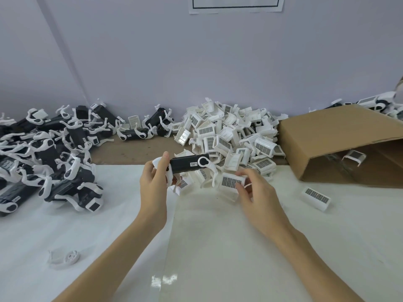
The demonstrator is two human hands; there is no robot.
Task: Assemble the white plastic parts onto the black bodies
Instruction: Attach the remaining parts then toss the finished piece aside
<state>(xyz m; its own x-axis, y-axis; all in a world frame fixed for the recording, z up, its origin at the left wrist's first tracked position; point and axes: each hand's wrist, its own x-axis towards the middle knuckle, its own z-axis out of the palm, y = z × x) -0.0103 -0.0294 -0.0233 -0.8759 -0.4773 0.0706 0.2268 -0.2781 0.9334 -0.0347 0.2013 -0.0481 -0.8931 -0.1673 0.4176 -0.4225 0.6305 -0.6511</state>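
Beside left grip [156, 178], black body [185, 166].

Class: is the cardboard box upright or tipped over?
Tipped over: the cardboard box lies on its side, its opening facing the camera.

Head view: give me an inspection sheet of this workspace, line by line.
Surface: white sheet-covered table; bare brown strip along the wall.
Job's things: black oblong body with white arms held up; white plastic part with dark grid; heap of white grid parts; pile of assembled black bodies at left.
Clutter: open brown cardboard box on its side; stray white grid part; white round ribbed piece.
Grippers: left hand grips the body; right hand pinches the grid part.
Cables: nothing seen.
Surroundings: pale wall, paper notice.
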